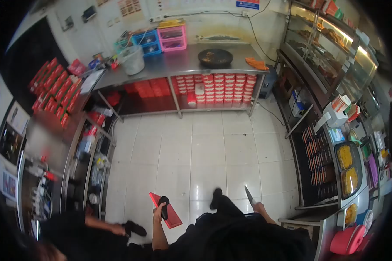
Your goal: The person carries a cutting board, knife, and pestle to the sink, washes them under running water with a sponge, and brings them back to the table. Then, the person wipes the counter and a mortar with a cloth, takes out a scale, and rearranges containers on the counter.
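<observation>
My left hand (158,212) is closed around a dark, rounded, elongated object (163,201) whose kind I cannot make out. A red cutting board (172,216) hangs tilted at the same hand, held along with that object. Over on the right, my right hand (259,207) grips a knife (250,196) by its handle, the blade pointing forward and away from my body. Both hands are low, over the white tiled floor (209,152).
Ahead stands a steel table (178,58) bearing a black pan (215,57) and a white bucket (131,60); red boxes (226,87) fill its lower shelf. Rightward are a glass food cabinet (320,43) and trays of yellow food (349,180). A person's arm (103,225) is close on the left.
</observation>
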The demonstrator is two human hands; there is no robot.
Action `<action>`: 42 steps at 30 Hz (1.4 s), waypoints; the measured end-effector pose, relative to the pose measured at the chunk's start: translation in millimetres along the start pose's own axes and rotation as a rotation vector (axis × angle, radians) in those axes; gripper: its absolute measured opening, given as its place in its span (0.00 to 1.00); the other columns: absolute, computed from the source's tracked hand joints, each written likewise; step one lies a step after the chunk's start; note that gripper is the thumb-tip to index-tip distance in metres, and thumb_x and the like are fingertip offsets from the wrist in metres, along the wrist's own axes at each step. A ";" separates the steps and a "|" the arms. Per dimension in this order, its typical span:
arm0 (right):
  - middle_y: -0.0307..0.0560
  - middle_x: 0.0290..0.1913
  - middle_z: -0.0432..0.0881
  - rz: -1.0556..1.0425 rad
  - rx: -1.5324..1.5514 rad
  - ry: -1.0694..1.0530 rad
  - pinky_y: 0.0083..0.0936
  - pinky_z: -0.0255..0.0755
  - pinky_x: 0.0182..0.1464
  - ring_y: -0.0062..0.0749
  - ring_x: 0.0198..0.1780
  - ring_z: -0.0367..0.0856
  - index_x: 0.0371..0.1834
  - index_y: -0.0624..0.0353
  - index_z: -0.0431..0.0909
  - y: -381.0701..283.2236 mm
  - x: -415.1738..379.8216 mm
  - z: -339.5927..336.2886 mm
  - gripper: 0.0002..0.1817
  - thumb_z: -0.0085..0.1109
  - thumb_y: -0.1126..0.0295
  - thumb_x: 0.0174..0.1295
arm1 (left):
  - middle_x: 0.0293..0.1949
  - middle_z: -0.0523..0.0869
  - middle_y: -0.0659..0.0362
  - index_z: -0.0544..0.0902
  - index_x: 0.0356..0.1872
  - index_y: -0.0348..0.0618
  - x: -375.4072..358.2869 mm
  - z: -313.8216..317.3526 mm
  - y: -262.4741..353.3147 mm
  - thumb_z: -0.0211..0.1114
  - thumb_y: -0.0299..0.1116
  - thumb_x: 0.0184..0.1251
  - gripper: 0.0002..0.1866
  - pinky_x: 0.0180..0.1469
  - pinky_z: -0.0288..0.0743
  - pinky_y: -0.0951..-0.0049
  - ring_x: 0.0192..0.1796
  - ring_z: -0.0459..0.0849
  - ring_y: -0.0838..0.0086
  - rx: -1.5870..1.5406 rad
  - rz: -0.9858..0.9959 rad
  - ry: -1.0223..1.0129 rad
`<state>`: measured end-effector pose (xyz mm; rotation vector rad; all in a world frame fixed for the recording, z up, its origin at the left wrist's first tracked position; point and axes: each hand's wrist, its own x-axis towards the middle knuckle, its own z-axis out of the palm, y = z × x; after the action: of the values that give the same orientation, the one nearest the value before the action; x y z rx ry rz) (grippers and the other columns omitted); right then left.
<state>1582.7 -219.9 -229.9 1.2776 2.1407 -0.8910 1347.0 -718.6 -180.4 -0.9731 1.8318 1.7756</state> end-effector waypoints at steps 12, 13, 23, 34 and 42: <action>0.61 0.26 0.77 -0.176 0.323 0.724 0.48 0.68 0.33 0.59 0.32 0.75 0.45 0.56 0.69 -314.4 242.7 -230.7 0.20 0.38 0.53 0.61 | 0.28 0.78 0.56 0.76 0.35 0.29 178.3 199.4 199.6 0.73 0.41 0.33 0.29 0.29 0.73 0.74 0.28 0.77 0.73 0.113 -0.030 -0.020; 0.61 0.29 0.77 -0.185 0.334 0.717 0.46 0.68 0.36 0.58 0.34 0.75 0.49 0.54 0.67 -351.2 265.0 -261.5 0.19 0.40 0.55 0.61 | 0.28 0.77 0.56 0.76 0.35 0.29 196.9 207.0 205.5 0.73 0.41 0.33 0.28 0.29 0.73 0.73 0.27 0.77 0.72 0.101 -0.076 -0.024; 0.61 0.49 0.71 -0.350 0.189 0.683 0.48 0.64 0.49 0.57 0.48 0.71 0.59 0.50 0.58 -637.7 525.6 -480.6 0.26 0.45 0.56 0.58 | 0.23 0.76 0.56 0.75 0.32 0.30 326.7 383.9 308.7 0.71 0.40 0.36 0.25 0.23 0.74 0.70 0.22 0.76 0.69 0.077 -0.239 0.042; 0.63 0.46 0.70 -0.393 -0.079 0.725 0.41 0.66 0.47 0.55 0.49 0.69 0.51 0.58 0.66 -721.9 671.7 -543.7 0.23 0.50 0.57 0.55 | 0.20 0.76 0.56 0.74 0.32 0.31 397.5 512.7 425.5 0.70 0.41 0.39 0.24 0.21 0.73 0.70 0.19 0.76 0.69 0.084 -0.298 -0.010; 0.50 0.44 0.72 -0.417 0.781 0.578 0.39 0.65 0.46 0.43 0.44 0.72 0.44 0.55 0.69 -713.5 708.0 -712.3 0.19 0.54 0.58 0.52 | 0.18 0.75 0.56 0.74 0.31 0.32 379.9 595.8 460.0 0.69 0.42 0.40 0.23 0.20 0.73 0.71 0.18 0.75 0.69 -0.071 -0.307 0.165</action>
<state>576.3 465.1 -40.6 1.6095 2.6831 -1.8501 656.0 -235.7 -195.0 -1.3827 1.6137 1.6216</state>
